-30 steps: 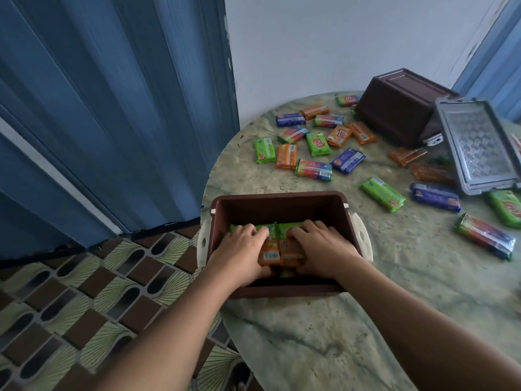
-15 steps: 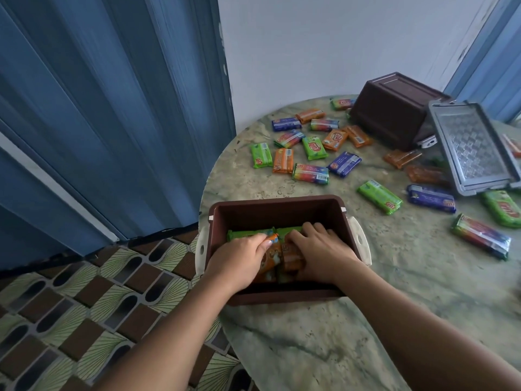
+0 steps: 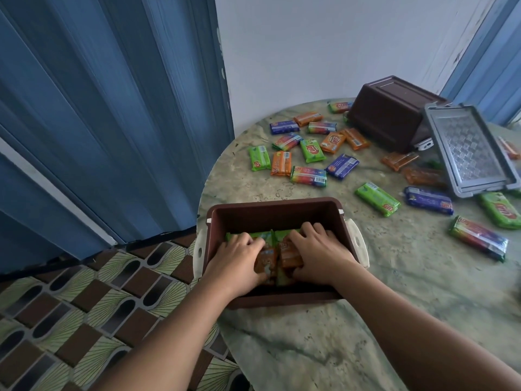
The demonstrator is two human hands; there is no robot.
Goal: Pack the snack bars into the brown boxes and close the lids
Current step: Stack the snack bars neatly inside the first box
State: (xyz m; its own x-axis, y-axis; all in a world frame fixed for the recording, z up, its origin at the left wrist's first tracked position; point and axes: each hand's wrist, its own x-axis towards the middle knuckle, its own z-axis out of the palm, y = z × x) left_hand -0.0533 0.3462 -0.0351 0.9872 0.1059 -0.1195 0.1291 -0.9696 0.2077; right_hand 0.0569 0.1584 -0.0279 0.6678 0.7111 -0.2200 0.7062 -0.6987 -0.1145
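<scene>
Pressing bars (image 3: 290,253) down in the box (image 3: 270,210), left hand (image 3: 235,259) and right hand (image 3: 321,256) each grip an orange pack. Uneven stacking could block the lid.

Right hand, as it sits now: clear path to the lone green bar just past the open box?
Probably yes. The right hand is down in the open box, busy with orange bars; the green bar lies uncovered on the table beyond the rim, nothing between.

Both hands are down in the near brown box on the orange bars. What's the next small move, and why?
Probably lift the right hand out toward the green-wrapped snack bar lying just beyond the open brown plastic box: the box has room, and many bars lie loose on the round marbled table.
</scene>
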